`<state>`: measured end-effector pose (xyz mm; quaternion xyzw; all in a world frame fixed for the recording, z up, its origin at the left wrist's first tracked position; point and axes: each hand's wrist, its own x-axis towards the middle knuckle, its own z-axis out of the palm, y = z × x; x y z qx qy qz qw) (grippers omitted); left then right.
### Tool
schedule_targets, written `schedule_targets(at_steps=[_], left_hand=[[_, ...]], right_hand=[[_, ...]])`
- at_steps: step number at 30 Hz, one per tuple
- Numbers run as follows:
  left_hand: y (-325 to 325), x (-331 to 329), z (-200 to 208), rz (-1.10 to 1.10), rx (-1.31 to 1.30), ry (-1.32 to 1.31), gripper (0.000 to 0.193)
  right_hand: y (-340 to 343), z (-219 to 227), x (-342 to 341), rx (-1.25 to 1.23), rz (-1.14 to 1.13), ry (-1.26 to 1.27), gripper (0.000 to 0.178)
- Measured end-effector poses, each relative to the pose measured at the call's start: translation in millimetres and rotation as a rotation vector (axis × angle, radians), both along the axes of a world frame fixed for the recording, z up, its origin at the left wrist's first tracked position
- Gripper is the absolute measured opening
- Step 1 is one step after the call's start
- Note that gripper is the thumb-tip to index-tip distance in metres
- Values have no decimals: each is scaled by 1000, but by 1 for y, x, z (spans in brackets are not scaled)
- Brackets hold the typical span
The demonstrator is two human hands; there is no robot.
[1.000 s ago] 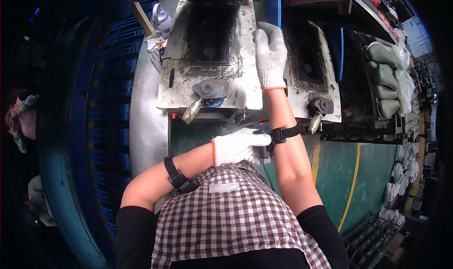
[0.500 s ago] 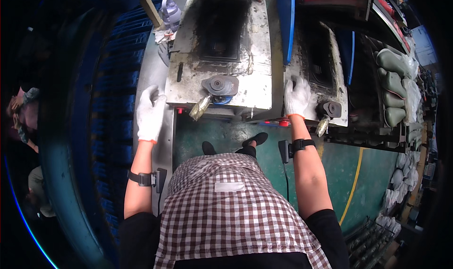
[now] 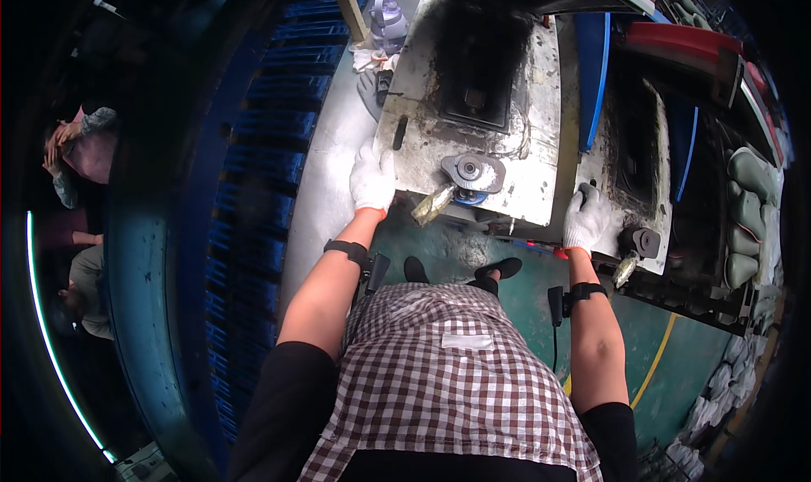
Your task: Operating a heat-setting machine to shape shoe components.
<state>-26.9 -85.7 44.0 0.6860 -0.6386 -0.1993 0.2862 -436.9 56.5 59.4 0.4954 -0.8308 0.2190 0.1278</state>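
Observation:
White knitted gloves cover both my hands. My left hand [image 3: 372, 178] lies at the front left corner of a worn metal press plate [image 3: 528, 174], its fingers stretched out along the edge. My right hand [image 3: 586, 217] is on the front left edge of a second press plate [image 3: 657, 245], fingers slightly bent and apart. Neither hand shows anything held. At the front of the nearer-left plate sits a grey oval fitting [image 3: 473, 172] with a tape-wrapped handle [image 3: 432, 205]. A similar dark fitting [image 3: 644, 242] with a wrapped handle is on the second plate.
A blue panel [image 3: 594, 85] stands between the presses. At left runs a blue slatted conveyor [image 3: 279, 136] beside a metal ledge [image 3: 325, 169]. A lilac bottle [image 3: 388, 21] stands on the ledge. Green moulded pieces [image 3: 743, 220] are stacked at right. Other people are at far left.
The view has swung left, so the presses appear further right. My left hand has moved from beside the left plate onto its corner. My right hand stays by the second plate's edge.

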Motion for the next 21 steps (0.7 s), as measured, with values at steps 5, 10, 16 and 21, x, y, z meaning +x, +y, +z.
schedule_targets(at_steps=[5, 10, 16, 21], left_hand=[[-2, 8, 1, -7, 31, 0, 51], [-3, 9, 2, -24, 38, 20, 47], [-8, 7, -1, -14, 38, 24, 47], [-6, 11, 3, -4, 45, 24, 49]], right_hand=[[2, 2, 2, -16, 0, 3, 19], [0, 2, 1, -16, 3, -7, 19], [-4, 1, 0, -30, 12, -6, 18], [-4, 3, -3, 14, -9, -20, 19]])
